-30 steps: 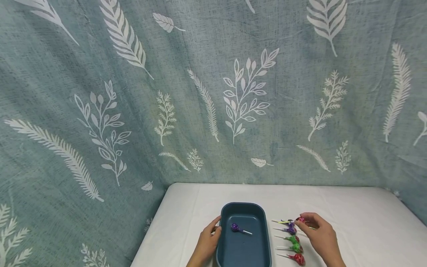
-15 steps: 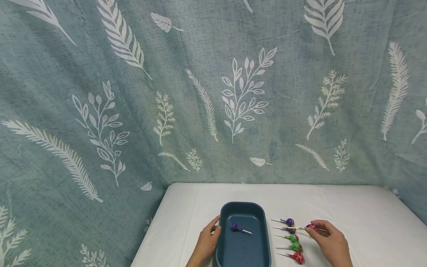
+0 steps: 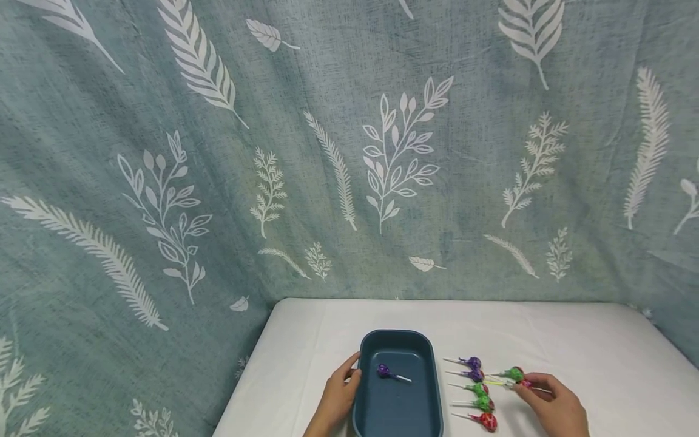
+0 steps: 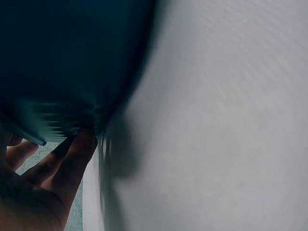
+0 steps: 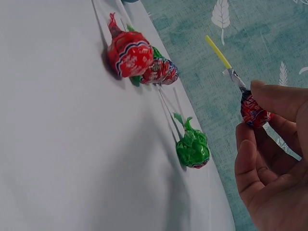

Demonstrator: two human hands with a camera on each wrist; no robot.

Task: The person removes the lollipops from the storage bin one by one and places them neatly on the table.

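Note:
A dark blue tray (image 3: 431, 397) sits on the white table (image 3: 590, 352) with one purple lollipop (image 3: 384, 371) inside. My left hand (image 3: 354, 371) grips the tray's left rim; in the blurred left wrist view its fingers (image 4: 72, 161) curl under the tray's edge (image 4: 57, 57). My right hand (image 3: 521, 388) pinches a red lollipop (image 5: 254, 113) by its head, holding it above the table with its yellow stick (image 5: 217, 51) pointing away. A green lollipop (image 3: 513, 373) lies just beside that hand, also seen as the green lollipop (image 5: 193, 148) on the cloth.
Right of the tray lies a column of several lollipops: purple (image 3: 471, 363), green (image 3: 483, 402) and red (image 3: 488, 420). A teal cloth with white leaf prints (image 3: 349, 152) hangs behind the table. The table's left edge (image 3: 246, 376) runs close to my left hand.
My right hand has carried the red lollipop from the far end of the column to the right and nearer to me. A green lollipop now shows beside it. The left hand stays put.

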